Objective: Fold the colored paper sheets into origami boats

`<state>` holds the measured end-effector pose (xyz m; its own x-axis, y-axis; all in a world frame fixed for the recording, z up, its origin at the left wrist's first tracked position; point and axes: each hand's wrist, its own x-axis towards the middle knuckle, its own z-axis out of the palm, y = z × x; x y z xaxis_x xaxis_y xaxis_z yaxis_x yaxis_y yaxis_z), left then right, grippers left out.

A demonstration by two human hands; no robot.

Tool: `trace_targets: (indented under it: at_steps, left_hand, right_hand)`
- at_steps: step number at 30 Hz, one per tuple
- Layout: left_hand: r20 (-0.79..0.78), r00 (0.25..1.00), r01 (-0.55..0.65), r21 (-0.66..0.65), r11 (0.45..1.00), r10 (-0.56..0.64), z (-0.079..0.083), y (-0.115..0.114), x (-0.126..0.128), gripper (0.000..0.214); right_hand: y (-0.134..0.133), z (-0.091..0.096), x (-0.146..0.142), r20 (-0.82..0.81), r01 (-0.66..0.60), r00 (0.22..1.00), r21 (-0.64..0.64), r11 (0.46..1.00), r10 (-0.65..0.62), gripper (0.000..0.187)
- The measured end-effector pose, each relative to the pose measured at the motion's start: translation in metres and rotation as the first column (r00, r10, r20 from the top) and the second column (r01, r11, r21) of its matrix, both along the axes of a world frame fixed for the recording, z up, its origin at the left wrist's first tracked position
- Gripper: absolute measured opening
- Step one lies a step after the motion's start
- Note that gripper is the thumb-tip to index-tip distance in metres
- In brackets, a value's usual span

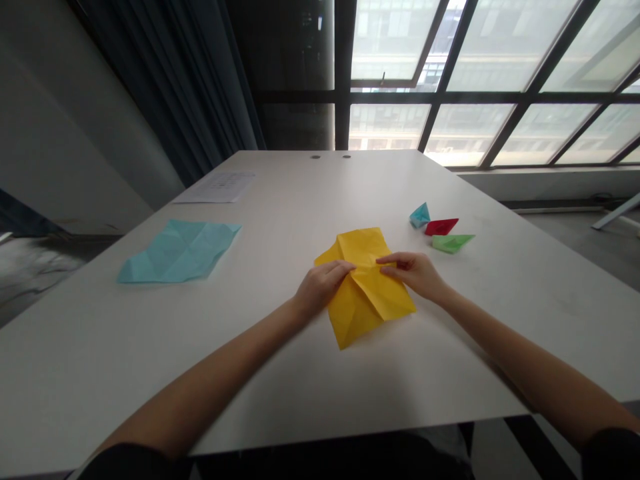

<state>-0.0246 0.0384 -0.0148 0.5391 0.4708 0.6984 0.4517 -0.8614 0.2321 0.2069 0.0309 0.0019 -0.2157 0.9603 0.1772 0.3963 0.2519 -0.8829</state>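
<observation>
A creased sheet of yellow paper (361, 290) is raised slightly above the white table, partly folded, with one corner pointing toward me. My left hand (324, 283) grips its left side, fingertips pressed near the middle crease. On the opposite side my right hand (415, 272) pinches the paper between thumb and index finger, close to the centre. The undersides of the sheet and some fingers are hidden. Well to the left lies a creased light-blue paper sheet (180, 252), flat and touched by neither hand.
Three small folded paper pieces sit right of my right hand: a blue one (420, 215), a red one (441, 227) and a green one (451, 243). A printed white sheet (217, 187) lies at the far left of the table (280, 400). Windows stand beyond.
</observation>
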Motion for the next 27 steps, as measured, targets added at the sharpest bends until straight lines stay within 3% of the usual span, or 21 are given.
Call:
trace_targets:
  at_steps: [6,12,18,27]
  left_hand:
    - [-0.071,0.997,0.015,0.092,0.996,-0.008,0.004,0.001,-0.001,0.019]
    - [-0.073,0.997,0.042,0.028,0.999,-0.040,0.005,-0.001,-0.001,0.022]
    - [0.066,0.998,0.005,-0.027,1.000,-0.003,0.003,0.002,0.003,0.019]
    - [-0.032,0.999,0.024,0.024,0.999,-0.024,0.004,0.004,-0.001,0.017]
  right_hand:
    - [0.000,0.000,-0.002,0.008,0.049,0.999,-0.001,0.999,-0.049,0.028]
    - [0.003,-0.001,-0.003,-0.003,0.070,0.998,0.019,0.997,-0.070,0.025]
    - [0.003,-0.006,-0.004,-0.029,0.111,0.994,0.088,0.990,-0.109,0.027]
    - [0.005,-0.013,-0.005,-0.038,0.108,0.994,0.081,0.991,-0.106,0.026]
